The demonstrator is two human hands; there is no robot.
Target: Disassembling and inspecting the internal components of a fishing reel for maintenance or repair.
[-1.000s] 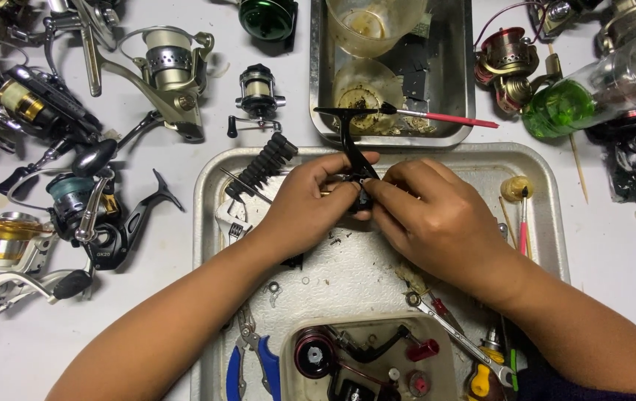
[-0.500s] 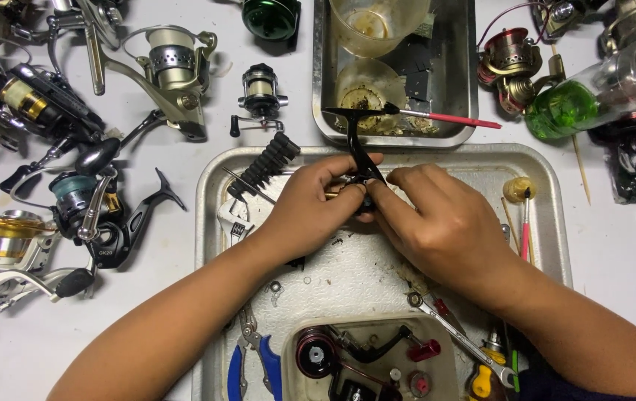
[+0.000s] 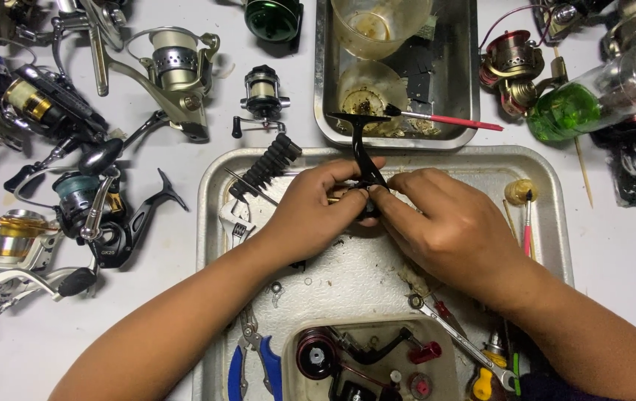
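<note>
A black reel part is being pinched between the fingertips of the left hand and right hand over the tray, its long axis pointing far, both hands equally near.

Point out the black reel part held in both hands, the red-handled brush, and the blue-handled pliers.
black reel part [image 3: 363,152], head view, on its upright stem.
red-handled brush [image 3: 455,119], head view, on the red handle.
blue-handled pliers [image 3: 270,371], head view, on one blue grip.
</note>
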